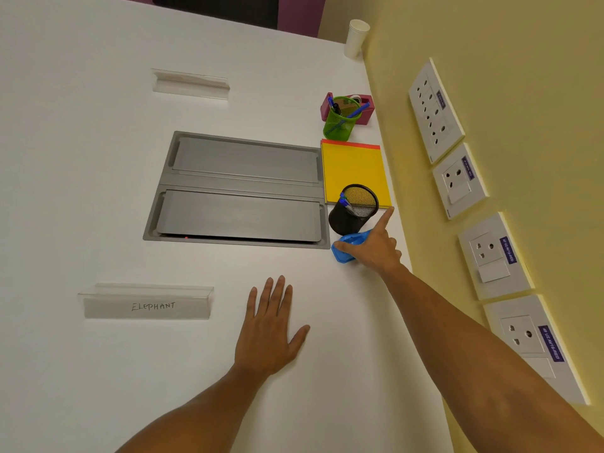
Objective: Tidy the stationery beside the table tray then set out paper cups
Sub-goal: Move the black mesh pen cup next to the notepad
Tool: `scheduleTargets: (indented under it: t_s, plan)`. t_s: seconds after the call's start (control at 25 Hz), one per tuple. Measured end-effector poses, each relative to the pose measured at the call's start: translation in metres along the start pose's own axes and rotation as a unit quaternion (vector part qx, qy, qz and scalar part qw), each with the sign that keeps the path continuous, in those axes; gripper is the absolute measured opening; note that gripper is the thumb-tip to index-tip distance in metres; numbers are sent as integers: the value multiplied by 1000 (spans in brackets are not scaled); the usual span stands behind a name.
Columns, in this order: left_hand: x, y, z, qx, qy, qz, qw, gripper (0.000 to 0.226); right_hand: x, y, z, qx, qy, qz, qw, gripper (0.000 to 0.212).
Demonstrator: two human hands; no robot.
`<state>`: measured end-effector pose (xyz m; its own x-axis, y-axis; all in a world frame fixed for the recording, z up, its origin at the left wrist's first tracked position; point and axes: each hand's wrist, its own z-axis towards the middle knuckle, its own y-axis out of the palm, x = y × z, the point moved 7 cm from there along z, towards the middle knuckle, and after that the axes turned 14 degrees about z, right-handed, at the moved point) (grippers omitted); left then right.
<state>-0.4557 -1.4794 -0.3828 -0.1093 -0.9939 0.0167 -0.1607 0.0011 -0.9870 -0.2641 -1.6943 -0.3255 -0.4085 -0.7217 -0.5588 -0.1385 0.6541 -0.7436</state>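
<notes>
My left hand (pixel 271 335) flat on white table (pixel 98 191), fingers spread, holding nothing; my right hand (pixel 372 246) grips blue stapler (pixel 343 253), index finger pointing out; black mesh pen cup (pixel 353 210) just beyond, on yellow paper pad (pixel 353 168) beside grey table tray (pixel 238 191); green pen cup (pixel 340 122) farther; paper cup stack (pixel 356 37) at far corner

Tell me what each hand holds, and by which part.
Right hand grips the blue stapler around its rear end, index finger extended. Left hand rests flat, holding nothing.
</notes>
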Motion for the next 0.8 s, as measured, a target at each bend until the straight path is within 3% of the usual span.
scheduleTargets:
  t_s: [0.28, 0.48, 0.8]
  plan:
    - [-1, -1, 0, 6, -1, -2, 1000, 83, 14, 8, -10, -2, 78, -22, 997, 117]
    - [0, -2, 0, 4, 0, 2, 1000, 84, 22, 9, -22, 28, 154, -10, 988, 116]
    - [-1, 0, 0, 8, -2, -2, 1000, 85, 20, 5, -20, 14, 123, -36, 992, 119]
